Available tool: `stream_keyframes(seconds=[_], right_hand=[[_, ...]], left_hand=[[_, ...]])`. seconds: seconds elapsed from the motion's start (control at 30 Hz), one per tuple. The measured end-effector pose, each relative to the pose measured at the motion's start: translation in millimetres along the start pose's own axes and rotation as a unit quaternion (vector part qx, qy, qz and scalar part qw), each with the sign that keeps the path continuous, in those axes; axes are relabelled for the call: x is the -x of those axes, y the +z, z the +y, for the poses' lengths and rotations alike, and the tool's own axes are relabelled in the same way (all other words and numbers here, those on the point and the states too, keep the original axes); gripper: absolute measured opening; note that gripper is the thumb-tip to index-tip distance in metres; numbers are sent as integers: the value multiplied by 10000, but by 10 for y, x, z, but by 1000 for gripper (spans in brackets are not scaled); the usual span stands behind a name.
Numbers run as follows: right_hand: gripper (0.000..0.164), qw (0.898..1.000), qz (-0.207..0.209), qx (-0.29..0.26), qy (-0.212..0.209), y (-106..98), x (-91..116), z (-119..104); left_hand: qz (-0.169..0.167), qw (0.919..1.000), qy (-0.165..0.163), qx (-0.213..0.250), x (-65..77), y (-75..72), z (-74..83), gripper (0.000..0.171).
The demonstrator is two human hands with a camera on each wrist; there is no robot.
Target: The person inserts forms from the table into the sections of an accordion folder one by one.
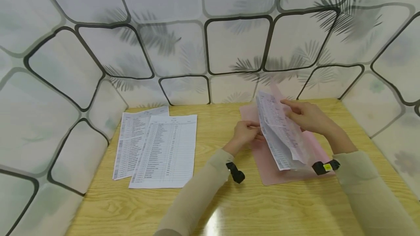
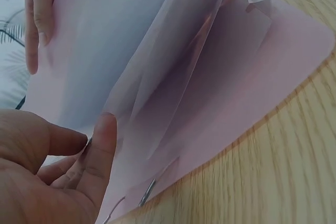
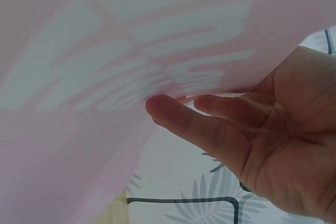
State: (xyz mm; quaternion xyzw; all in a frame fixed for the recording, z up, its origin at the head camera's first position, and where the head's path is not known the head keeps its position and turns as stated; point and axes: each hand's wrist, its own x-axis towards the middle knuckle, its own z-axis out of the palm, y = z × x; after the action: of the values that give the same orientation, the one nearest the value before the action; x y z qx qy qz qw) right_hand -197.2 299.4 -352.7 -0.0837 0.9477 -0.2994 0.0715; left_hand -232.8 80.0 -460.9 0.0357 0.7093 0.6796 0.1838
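Note:
A pink folder (image 1: 267,172) lies spread on the right half of the table, with its translucent pink cover raised. Printed sheets (image 1: 273,126) stand tilted inside, partly behind that film. My right hand (image 1: 306,115) pinches the upper edge of the raised cover; close up in the right wrist view, its thumb and fingers meet at the pink film (image 3: 173,40). At the folder's left side is my left hand (image 1: 246,134), thumb and fingers bent near the edge of a clear sleeve (image 2: 163,82). Whether they grip that edge I cannot tell. A small metal piece (image 2: 148,192) shows at the folder's edge.
Two printed sheets (image 1: 164,152) lie overlapping on the left part of the wooden table (image 1: 216,185). Patterned wall panels (image 1: 236,46) close off the back and both sides. A black strap device (image 1: 235,172) sits on each wrist.

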Motion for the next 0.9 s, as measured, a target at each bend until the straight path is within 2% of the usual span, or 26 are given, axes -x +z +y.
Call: stream_keyframes(seconds=[0.33,0.63,0.8,0.9], right_hand=[[59,10000,-54,75,-2,5,-9,15],[58,9999,-92,53,-80,24,-14,33],[59,9999,-104,42,-73,26,-16,44],[59,9999,-100,43,-59,26,-11,44]], left_hand=[[138,9998,92,-149,97,-398,-45,19],[260,9978,87,-609,233,-953,32,31],[448,9961,90,-751,312,-1249,23,34],[589,9933,147,-985,361,-1413,5,36]])
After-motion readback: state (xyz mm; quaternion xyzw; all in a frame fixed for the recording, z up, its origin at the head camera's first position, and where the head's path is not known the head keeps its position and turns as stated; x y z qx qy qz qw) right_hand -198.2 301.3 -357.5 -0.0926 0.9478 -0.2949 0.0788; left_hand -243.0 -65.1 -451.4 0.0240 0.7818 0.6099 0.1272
